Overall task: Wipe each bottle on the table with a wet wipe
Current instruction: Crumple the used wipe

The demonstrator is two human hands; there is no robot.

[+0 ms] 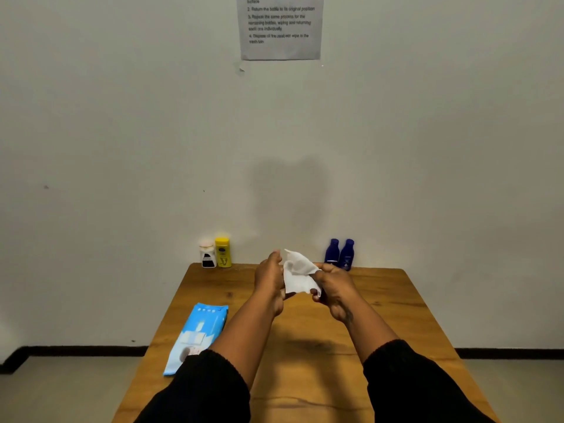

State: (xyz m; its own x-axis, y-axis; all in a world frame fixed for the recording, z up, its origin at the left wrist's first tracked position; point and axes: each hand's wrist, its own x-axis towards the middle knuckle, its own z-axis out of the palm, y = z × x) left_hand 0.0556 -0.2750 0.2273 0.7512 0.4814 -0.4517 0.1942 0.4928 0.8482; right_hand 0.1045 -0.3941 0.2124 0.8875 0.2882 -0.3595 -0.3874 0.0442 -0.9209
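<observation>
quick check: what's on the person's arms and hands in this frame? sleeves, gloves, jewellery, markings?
Both hands are bare: the left hand and right hand show no gloves, and no rings or watch are visible. Both arms wear black long sleeves, pushed up so the forearms are exposed: left sleeve, right sleeve. A small dark marking, possibly a tattoo, sits at the right wrist.

From my seat the worktop (381,315) looks like wood, warm brown with visible grain and a slight sheen. The wet wipe (297,274) is thin white cloth-like stuff, soft and crumpled, matt. The wipes pack (198,334) is blue plastic film, kinda glossy and a bit wrinkled. Yellow bottle (223,252) and the two dark blue bottles (339,254) read as smooth plastic. The sleeves (210,389) are black, matt knit fabric. Paper sheet (280,29) on the wall (122,132), which is matt paint.
</observation>
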